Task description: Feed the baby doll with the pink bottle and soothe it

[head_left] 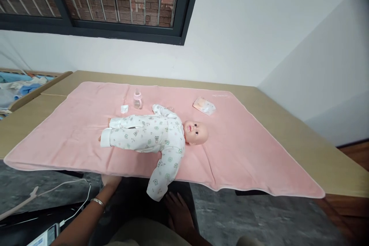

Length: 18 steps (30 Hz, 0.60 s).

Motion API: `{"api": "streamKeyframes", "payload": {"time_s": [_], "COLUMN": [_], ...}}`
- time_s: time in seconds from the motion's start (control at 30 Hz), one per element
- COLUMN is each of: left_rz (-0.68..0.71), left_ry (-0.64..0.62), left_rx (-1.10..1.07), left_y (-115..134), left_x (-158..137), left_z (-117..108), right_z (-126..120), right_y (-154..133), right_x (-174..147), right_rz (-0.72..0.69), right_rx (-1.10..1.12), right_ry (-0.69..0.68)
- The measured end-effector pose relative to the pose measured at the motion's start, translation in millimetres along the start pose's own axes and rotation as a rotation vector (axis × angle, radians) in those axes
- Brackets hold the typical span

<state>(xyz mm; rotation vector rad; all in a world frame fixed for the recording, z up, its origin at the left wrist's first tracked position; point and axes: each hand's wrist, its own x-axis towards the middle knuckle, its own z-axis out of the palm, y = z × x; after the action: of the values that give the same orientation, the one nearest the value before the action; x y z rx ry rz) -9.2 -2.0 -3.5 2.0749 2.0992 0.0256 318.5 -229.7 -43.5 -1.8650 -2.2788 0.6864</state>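
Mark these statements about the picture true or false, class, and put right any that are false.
1. The doll lies on a pink blanket. True.
2. In the picture, the feeding bottle is left of the plastic packet. True.
3. The left hand grips the feeding bottle. False: it is at the blanket's near edge, and the bottle is beyond the doll.
4. The doll's head points toward the picture's left side. False: it points right.
5. A bracelet is on the left wrist. True.
6. The right hand rests on the doll's head. False: it is low, beside the doll's overhanging sleeve.
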Motion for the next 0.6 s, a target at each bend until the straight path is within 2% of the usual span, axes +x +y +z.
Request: {"api": "streamKeyframes", "payload": {"time_s": [0.13,0.23,0.37,0.5,0.6], "left_rz": [0.0,-0.021,-0.008,0.06,0.188], "left_ry": [0.02,0.064,0.132,0.219,0.189], "left_rx": [0.059,0.116,0.187,0.28,0.258], "left_y": [6,15,21,11,-6], "left_x": [-12,-32,-65,-97,-119], "left_z": [-7,-10,-5,8,23], "right_z": [-20,-26,-21,-15,-16], "right_y": [-10,-13,-11,-8,-8], "right_x": [0,-1,-2,0,2], "right_rz": [0.041,0.067,0.086,0.096,0.109], "right_rx": [0.089,0.133,0.113,0.082,0.08], "right_ry": [-0.096,-0.138,-0.08,-0.046,-0.075]}}
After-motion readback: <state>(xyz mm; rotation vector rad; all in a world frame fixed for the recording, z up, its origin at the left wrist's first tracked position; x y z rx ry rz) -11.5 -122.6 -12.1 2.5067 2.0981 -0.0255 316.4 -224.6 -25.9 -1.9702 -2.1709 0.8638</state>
